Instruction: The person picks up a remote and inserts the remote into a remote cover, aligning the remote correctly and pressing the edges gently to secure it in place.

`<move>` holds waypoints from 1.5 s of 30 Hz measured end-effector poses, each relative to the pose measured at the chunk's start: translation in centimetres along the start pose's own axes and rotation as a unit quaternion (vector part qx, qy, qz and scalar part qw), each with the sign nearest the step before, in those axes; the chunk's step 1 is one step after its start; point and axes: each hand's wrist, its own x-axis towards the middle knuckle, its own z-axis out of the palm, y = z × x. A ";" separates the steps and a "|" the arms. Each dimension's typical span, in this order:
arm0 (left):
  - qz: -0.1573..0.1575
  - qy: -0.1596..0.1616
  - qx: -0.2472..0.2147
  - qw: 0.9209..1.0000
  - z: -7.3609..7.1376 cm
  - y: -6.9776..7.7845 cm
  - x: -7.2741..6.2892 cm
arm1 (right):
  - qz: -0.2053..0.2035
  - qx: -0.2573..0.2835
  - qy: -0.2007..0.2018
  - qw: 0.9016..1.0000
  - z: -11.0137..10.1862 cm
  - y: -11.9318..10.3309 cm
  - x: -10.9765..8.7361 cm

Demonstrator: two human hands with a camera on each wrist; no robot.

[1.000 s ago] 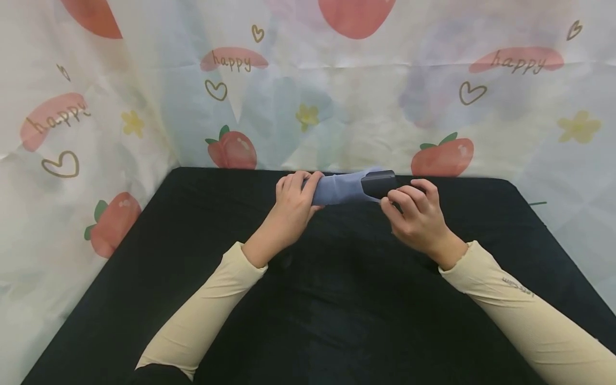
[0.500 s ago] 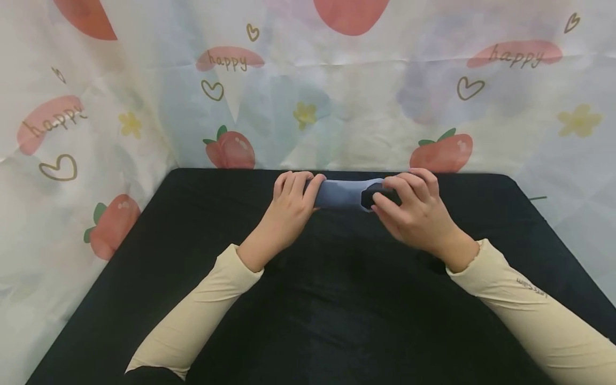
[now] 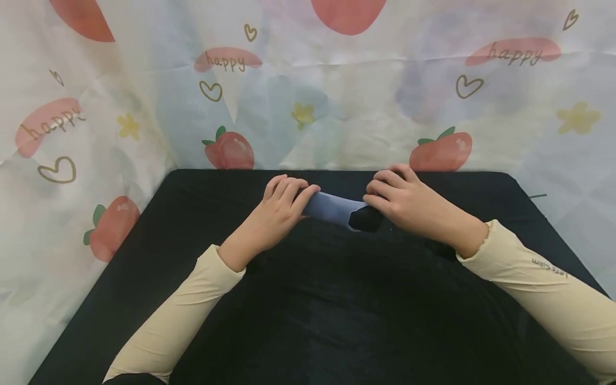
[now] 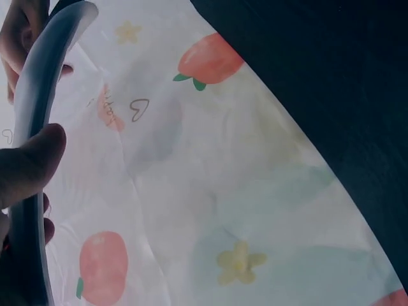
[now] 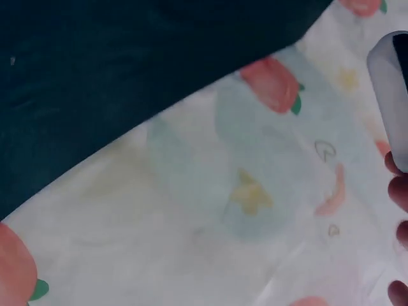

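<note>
Compared with half a second ago, the blue case (image 3: pixel 332 207) tilts, its right end now lower than its left; the left hand (image 3: pixel 279 214) sits a little lower and further left, and the right hand (image 3: pixel 404 200) no longer covers the black end (image 3: pixel 364 219). Nearest, the cream sleeves (image 3: pixel 175 315) reach forward on both sides, with the black table (image 3: pixel 337 310) stretching between them and up to the hands. Its side edges run well outside both hands, leaving room to move left and right. Farther on, the left hand grips the case's left end, thumb on one face and fingertips behind. The right hand's bent fingers touch the upper corner of the other end; I cannot tell whether they grip it. The case spans the gap between the hands. Its black end is pale-rimmed and faces the right hand's underside; whether it is a hollow or something inside the case, I cannot tell. Just beyond the hands lies the table's far edge, with the printed curtain (image 3: pixel 356 117) rising behind it.
</note>
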 end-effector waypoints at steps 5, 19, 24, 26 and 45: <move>0.015 -0.040 -0.056 0.998 -0.3 -0.2 -0.5 | -0.041 0.068 -0.010 0.997 0.3 0.1 0.3; 0.003 -0.107 -0.180 0.978 -0.7 -0.2 -2.4 | -0.004 0.207 -0.069 0.976 -0.3 -0.7 -1.0; -0.022 -0.100 -0.167 0.981 -1.1 -0.4 -2.2 | 0.014 0.105 0.034 0.994 -0.9 -1.6 -0.8; -0.041 -0.095 -0.156 0.982 -1.4 -0.4 -2.2 | -0.004 0.052 0.126 0.991 -1.0 -2.2 -0.5; -0.099 -0.018 -0.047 0.994 -1.5 2.7 0.9 | -0.031 -0.122 0.334 0.934 2.2 -3.9 1.0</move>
